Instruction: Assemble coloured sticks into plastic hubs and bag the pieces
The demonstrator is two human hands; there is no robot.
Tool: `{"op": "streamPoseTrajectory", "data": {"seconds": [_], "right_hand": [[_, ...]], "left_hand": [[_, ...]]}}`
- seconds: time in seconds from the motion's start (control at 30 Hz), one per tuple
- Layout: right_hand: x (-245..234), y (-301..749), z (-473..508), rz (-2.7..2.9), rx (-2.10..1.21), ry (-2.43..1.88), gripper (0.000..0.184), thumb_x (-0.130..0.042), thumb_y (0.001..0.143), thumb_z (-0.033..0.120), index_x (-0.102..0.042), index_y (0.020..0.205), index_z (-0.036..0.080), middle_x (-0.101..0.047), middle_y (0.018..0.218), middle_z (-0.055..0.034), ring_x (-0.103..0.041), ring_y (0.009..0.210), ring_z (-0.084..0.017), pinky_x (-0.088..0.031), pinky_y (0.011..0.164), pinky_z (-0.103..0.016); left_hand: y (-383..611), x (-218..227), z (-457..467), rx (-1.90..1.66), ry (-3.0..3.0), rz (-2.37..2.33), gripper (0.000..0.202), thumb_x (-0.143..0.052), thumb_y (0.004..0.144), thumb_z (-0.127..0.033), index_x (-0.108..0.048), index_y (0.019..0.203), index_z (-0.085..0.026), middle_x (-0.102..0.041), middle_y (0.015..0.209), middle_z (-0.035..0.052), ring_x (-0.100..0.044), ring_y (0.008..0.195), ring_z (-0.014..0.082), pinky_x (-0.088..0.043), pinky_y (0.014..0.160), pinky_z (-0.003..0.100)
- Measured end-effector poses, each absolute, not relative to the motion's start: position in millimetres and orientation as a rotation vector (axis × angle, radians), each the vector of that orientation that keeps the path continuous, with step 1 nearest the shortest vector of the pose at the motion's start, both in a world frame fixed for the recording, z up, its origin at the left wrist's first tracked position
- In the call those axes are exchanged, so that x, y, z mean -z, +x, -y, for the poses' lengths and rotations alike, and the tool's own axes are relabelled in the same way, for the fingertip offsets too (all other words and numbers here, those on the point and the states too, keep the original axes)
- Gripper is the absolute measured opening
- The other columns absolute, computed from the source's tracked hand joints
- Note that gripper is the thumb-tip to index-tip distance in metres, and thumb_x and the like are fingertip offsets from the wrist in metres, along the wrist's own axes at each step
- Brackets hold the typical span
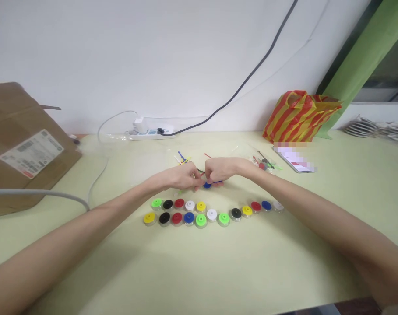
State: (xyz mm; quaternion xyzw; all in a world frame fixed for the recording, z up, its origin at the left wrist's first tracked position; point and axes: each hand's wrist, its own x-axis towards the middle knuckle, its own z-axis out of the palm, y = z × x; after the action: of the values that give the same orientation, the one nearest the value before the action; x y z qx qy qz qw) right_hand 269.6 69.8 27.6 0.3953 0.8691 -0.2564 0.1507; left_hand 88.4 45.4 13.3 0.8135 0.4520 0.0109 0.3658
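My left hand point(188, 176) is closed, thumb and fingers pinched together; whatever is in its fingertips is too small to make out. Close against it, my right hand point(220, 169) is also closed, its fingertips on a small blue disc point(207, 185). The fingers partly cover this disc. Nearer to me, two uneven rows of round spinner-like discs on clear bases lie on the table, among them a yellow disc point(149, 218), a red disc point(177, 218), a white disc point(212, 214) and a black disc point(236, 213). Behind my left hand is a heap of coloured arrow-shaped pieces point(182, 157).
More arrow pieces point(266, 161) lie right of my hands, near a phone point(294, 158). A striped plastic bag point(300, 116) stands at the back right. At left are a cardboard box point(31, 144) and a grey cable point(41, 192). A power strip point(153, 133) lies along the wall.
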Motion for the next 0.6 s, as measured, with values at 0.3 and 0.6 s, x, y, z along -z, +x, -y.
{"op": "streamPoseTrajectory", "data": {"seconds": [0.3, 0.6], "right_hand": [[-35, 273, -66, -2.556, 0.662, 1.057, 0.015, -0.056, 0.081, 0.021, -0.064, 0.069, 0.015, -0.068, 0.069, -0.0041, -0.056, 0.065, -0.015, -0.040, 0.063, -0.027], [-40, 284, -66, -2.581, 0.802, 1.010, 0.021, -0.065, 0.086, 0.032, -0.067, 0.100, 0.017, -0.071, 0.087, -0.0023, -0.060, 0.060, -0.012, -0.043, 0.061, -0.026]], "left_hand": [[85, -14, -46, 0.005, 2.133, -1.132, 0.033, -0.058, 0.084, -0.040, -0.065, 0.064, -0.016, -0.041, 0.048, -0.0030, -0.034, 0.045, 0.0103, -0.026, 0.047, 0.026], [84, -16, -45, 0.050, 2.220, -1.102, 0.033, -0.054, 0.088, -0.044, -0.059, 0.068, -0.018, -0.049, 0.053, -0.0016, -0.038, 0.047, 0.0115, -0.030, 0.049, 0.026]]}}
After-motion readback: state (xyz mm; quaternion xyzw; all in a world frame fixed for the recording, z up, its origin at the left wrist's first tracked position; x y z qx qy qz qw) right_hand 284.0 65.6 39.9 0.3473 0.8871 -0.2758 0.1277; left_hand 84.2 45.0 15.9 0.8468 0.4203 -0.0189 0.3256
